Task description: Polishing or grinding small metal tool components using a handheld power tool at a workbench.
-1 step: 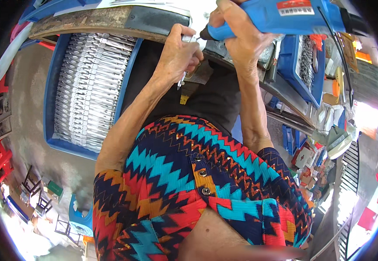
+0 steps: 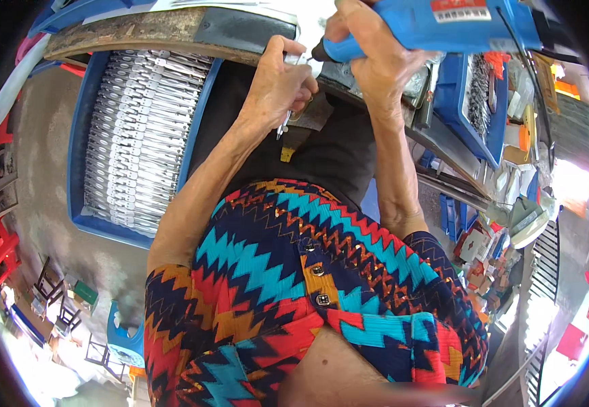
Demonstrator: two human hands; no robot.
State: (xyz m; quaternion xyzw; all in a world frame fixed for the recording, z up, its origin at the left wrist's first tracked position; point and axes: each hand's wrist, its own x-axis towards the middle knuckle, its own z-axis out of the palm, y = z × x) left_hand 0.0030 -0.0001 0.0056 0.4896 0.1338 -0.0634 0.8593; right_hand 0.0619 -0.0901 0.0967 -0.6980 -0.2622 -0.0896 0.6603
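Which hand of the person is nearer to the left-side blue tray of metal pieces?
The left hand: it grips a metal piece to the right of the blue tray. The right hand is farther right, around the blue power tool.

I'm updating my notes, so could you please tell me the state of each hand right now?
Left hand: closed, holding a slim metal part.
Right hand: closed around a blue handheld tool.
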